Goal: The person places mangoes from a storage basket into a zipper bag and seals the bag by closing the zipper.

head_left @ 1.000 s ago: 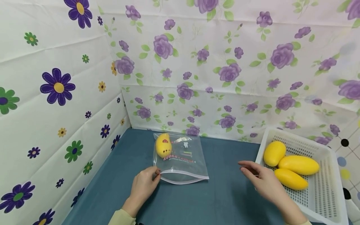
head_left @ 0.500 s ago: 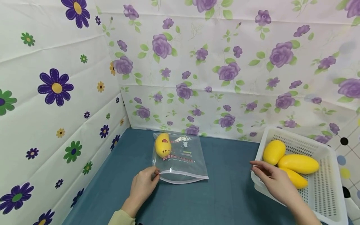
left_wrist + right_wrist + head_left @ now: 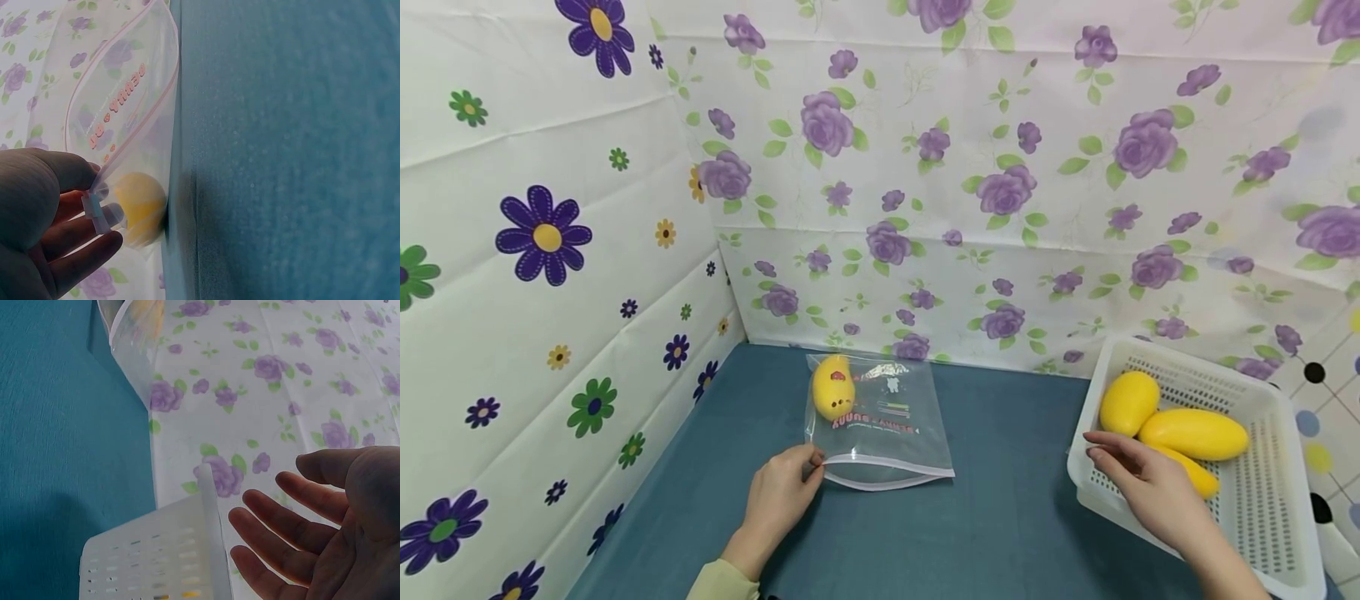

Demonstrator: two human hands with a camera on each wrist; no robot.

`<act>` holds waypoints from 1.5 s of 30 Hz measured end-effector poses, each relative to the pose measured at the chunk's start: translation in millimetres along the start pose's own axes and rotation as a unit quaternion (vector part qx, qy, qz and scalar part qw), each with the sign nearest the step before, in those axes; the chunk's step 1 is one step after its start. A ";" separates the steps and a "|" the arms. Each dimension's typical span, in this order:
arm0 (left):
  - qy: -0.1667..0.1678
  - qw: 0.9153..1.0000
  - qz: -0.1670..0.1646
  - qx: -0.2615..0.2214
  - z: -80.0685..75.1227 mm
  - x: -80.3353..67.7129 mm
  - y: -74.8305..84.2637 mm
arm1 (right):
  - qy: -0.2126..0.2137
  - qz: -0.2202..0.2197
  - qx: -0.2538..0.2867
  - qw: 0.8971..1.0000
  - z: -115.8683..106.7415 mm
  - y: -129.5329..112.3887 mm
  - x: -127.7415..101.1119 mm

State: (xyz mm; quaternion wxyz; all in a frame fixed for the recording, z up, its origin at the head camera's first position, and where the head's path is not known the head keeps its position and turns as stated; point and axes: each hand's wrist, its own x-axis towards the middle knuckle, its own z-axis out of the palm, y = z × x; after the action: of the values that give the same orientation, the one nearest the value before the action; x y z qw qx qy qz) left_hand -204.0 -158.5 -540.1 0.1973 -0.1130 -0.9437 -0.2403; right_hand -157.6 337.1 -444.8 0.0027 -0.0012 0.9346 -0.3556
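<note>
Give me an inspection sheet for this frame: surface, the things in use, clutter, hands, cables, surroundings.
Surface: teal cloth-covered table, flat, bare between bag and basket.
Things in use: clear zip bag lying flat, mouth toward the person, one yellow mango inside at its far left corner; white perforated basket at right with three yellow mangoes.
Clutter: nothing seen.
Hands: left hand pinches the bag's near left corner at the zip strip; right hand over the basket's near rim, fingers relaxed, holding nothing.
Cables: nothing seen.
Surroundings: floral sheets as walls, purple roses behind, daisy-like flowers on the left.
</note>
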 end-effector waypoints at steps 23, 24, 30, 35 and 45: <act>-0.017 0.999 0.034 0.023 1.4 -0.6 -1.2 | 0.008 0.043 -0.008 0.999 -17.6 45.9 -3.6; -0.016 0.999 0.042 0.024 1.0 -0.3 -1.5 | 0.007 0.048 -0.007 0.999 -18.2 48.3 -3.5; -0.007 0.998 0.058 0.027 0.1 -1.1 -2.5 | 0.007 0.059 -0.011 0.998 -20.7 58.9 -4.0; -0.010 0.998 0.051 0.027 0.9 -3.5 -3.7 | 0.008 0.058 -0.007 0.998 -19.8 67.3 -4.0; -0.015 0.999 0.022 0.030 1.5 -3.6 -2.8 | -0.021 0.090 -0.029 0.995 -32.5 82.4 -2.0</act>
State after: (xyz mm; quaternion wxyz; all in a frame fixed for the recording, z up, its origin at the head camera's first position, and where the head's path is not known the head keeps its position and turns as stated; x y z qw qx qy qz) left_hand -202.2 -160.6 -544.0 0.1920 -0.1309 -0.9507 -0.2055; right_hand -155.8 420.2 -475.3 0.0546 0.0748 0.9406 -0.3267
